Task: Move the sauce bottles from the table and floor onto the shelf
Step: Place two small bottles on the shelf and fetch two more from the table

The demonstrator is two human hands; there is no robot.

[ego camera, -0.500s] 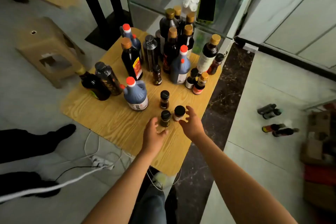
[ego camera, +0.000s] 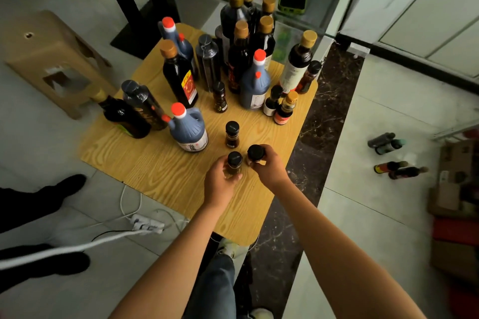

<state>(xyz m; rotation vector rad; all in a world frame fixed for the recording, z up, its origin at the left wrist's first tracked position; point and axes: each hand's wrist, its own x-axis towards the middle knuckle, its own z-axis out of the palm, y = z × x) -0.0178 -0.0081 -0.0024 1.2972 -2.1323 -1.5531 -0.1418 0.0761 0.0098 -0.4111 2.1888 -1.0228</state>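
Barely begun: approx. two dozen bottles crowd the wooden table [ego camera: 124, 163], big jug [ego camera: 189, 129] at left. Left hand [ego camera: 220, 184] curls fingers round a small jar [ego camera: 234, 163] at the near edge; right hand [ego camera: 269, 166] grips its neighbour jar [ego camera: 255, 154]. Four bottles on the floor [ego camera: 394, 155] lie far right. No shelf in view.

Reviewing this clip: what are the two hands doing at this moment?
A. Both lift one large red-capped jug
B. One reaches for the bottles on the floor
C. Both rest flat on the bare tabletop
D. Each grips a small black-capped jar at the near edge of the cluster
D: the left hand curls round one small jar and the right hand round the other jar, both on the wooden table.
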